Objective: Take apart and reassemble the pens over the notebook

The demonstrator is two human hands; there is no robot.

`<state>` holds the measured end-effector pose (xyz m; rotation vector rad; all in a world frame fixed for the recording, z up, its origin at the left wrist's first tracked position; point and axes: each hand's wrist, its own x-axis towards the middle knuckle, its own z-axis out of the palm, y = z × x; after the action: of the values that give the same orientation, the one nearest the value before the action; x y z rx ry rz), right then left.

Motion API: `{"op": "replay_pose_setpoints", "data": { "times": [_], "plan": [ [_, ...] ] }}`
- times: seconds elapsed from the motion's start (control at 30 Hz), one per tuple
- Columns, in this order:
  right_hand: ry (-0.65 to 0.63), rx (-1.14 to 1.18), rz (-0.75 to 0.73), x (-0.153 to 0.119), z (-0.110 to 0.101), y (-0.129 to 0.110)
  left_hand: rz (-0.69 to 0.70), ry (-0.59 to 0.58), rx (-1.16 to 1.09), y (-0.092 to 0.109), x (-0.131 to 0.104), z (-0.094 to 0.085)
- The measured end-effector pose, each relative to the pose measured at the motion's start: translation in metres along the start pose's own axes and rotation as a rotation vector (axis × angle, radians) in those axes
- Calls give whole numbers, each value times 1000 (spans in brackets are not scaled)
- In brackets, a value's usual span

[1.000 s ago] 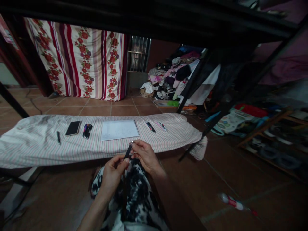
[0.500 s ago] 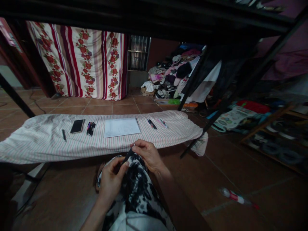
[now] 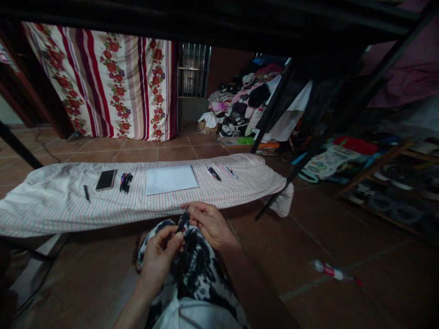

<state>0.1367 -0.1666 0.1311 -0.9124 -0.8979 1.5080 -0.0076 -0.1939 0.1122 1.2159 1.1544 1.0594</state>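
In the head view a dark, slim pen (image 3: 183, 221) is held above my lap, slanting up and away from me. My left hand (image 3: 161, 246) pinches its lower part between thumb and fingers. At the upper end, my right hand (image 3: 206, 223) closes thumb and fingertips round the pen's tip, partly hiding it. Past my hands, a spiral sketchbook (image 3: 171, 180) with faint marks lies on the striped cloth (image 3: 113, 210). To its left are a bundle of pens (image 3: 126, 183), a phone (image 3: 106, 180) and a single black pen (image 3: 86, 193).
Right of the sketchbook lie dark pens (image 3: 214, 173) and lighter pens (image 3: 229, 172). A black metal frame (image 3: 274, 198) surrounds the cloth-covered surface. On the tiled floor at right lies a plastic bottle (image 3: 334, 273). Clothes (image 3: 247, 98) are heaped at the back; a shoe rack (image 3: 380, 196) stands right.
The view has shifted slightly, so the surroundings sit a little further left. Both hands keep the pen, which now points a bit more upright; my right fingers are still at its upper end.
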Motion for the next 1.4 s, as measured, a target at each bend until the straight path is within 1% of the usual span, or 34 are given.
{"op": "replay_pose_setpoints", "data": {
  "times": [0.07, 0.17, 0.3, 0.37, 0.5, 0.6, 0.77, 0.83, 0.93, 1.03, 1.13, 1.27, 1.4],
  "plan": [
    [11, -10, 11, 1, -2, 0, -47, -26, -60, 0, 0, 0],
    [23, -22, -8, 3, -4, 4, -82, -35, -118, -3, 1, 1],
    [35, -45, -127, 5, -6, 11, -103, -56, -179, -4, 0, 2],
    [29, -56, -164, 5, -6, 13, -112, -74, -209, -3, 0, 3],
    [0, -81, -138, 3, -7, 10, -114, -94, -216, -3, 0, 2],
    [-7, -109, -126, 1, -8, 7, -55, -50, -105, -7, 0, 1],
    [65, -138, -190, 1, -9, 10, 171, 142, 178, -18, -2, 0],
    [92, -165, -221, 1, -9, 14, 237, 188, 247, -20, -2, 0],
    [83, -169, -217, 1, -11, 19, 240, 205, 280, -21, -2, 1],
    [49, -159, -187, -1, -12, 20, 197, 164, 247, -22, -1, 2],
    [51, -137, -162, -2, -12, 21, 234, 182, 262, -23, 0, 2],
    [93, -90, -127, -3, -12, 26, 332, 239, 324, -24, -2, 4],
    [191, -146, -123, -6, -10, 28, 357, 263, 327, -24, -6, 6]
  ]
}}
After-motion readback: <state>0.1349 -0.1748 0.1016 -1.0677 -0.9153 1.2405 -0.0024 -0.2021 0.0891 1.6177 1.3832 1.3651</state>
